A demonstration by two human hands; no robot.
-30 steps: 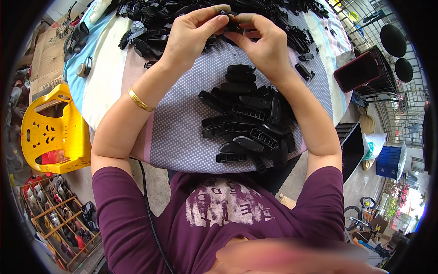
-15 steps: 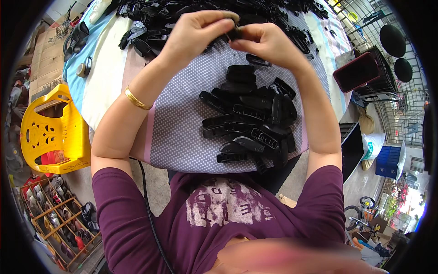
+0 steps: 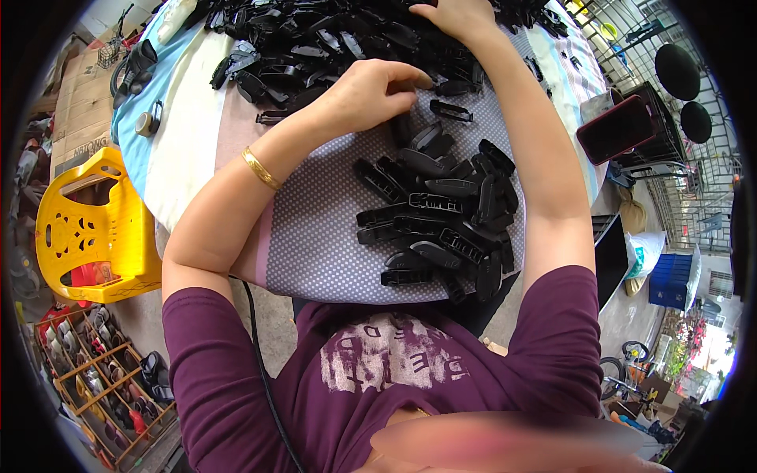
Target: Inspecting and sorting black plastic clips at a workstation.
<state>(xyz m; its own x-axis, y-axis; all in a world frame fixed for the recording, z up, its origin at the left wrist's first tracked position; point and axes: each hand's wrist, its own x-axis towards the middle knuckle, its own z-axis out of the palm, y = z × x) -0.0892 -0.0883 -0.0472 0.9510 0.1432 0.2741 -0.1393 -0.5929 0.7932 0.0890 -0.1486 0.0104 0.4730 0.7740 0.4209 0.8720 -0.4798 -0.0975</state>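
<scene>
My left hand (image 3: 371,91) hovers over the dotted grey cloth (image 3: 315,236), its thumb pinched against the fingertips on a small black plastic part. Just below it lie loose black parts, and nearer to me is a pile of longer black plastic clips (image 3: 441,213). My right hand (image 3: 453,16) reaches to the far side into a big heap of black plastic parts (image 3: 315,39). Its fingers are cut off by the picture's top edge, so its grip is hidden. A gold bangle (image 3: 260,168) sits on my left wrist.
A yellow plastic chair (image 3: 87,229) stands at the left, with a rack of shoes (image 3: 95,370) below it. A red phone (image 3: 619,130) lies at the table's right edge. A blue crate (image 3: 670,280) and a wire fence are at the right. A black cable (image 3: 260,355) hangs by my left arm.
Both hands were together on one black part at the far pile. Now they have parted: the left drew back toward the near pile, and the right reached farther into the far heap.
</scene>
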